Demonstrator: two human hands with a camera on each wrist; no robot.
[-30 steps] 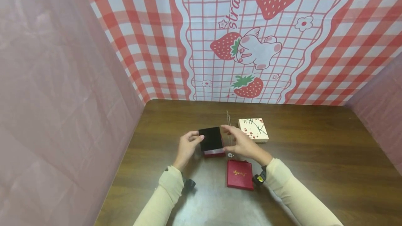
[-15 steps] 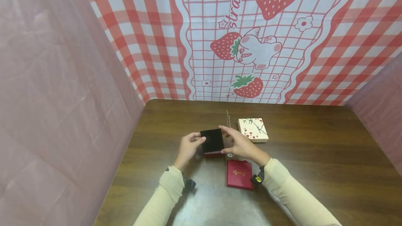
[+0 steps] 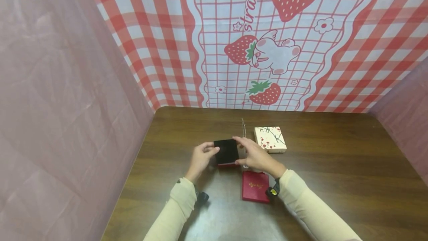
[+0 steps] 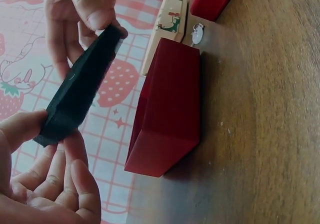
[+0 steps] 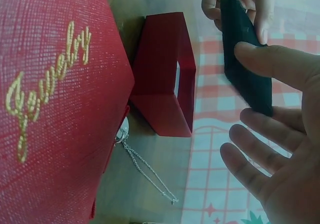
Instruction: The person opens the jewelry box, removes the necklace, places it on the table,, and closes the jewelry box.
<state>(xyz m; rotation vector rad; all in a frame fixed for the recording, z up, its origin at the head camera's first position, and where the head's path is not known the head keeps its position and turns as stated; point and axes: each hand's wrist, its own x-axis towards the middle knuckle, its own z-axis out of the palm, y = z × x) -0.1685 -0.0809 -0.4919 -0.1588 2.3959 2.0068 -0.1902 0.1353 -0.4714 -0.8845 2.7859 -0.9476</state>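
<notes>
A square black foam pad [image 3: 226, 151], like a jewelry box insert, is held above the open red box base [image 4: 175, 94]. My left hand [image 3: 200, 159] pinches its left edge between thumb and fingers. At the opposite edge my right hand [image 3: 257, 156] pinches it too; in the right wrist view, the thumb lies on the pad [image 5: 245, 59] and the other fingers spread below. The pad is apart from the box in both wrist views. From the head view, the pad hides most of the box.
A red lid [image 3: 255, 187] with gold lettering lies nearer me, right of the box. Beside the right hand a silver chain necklace [image 3: 244, 129] with a pendant [image 5: 122, 130] stretches across the table. A cream floral box [image 3: 270, 139] sits behind, at the right.
The pad and my left hand have shifted slightly right and toward me. My right fingers have closed in on the pad's right edge. The lid, necklace and cream box stay put.
</notes>
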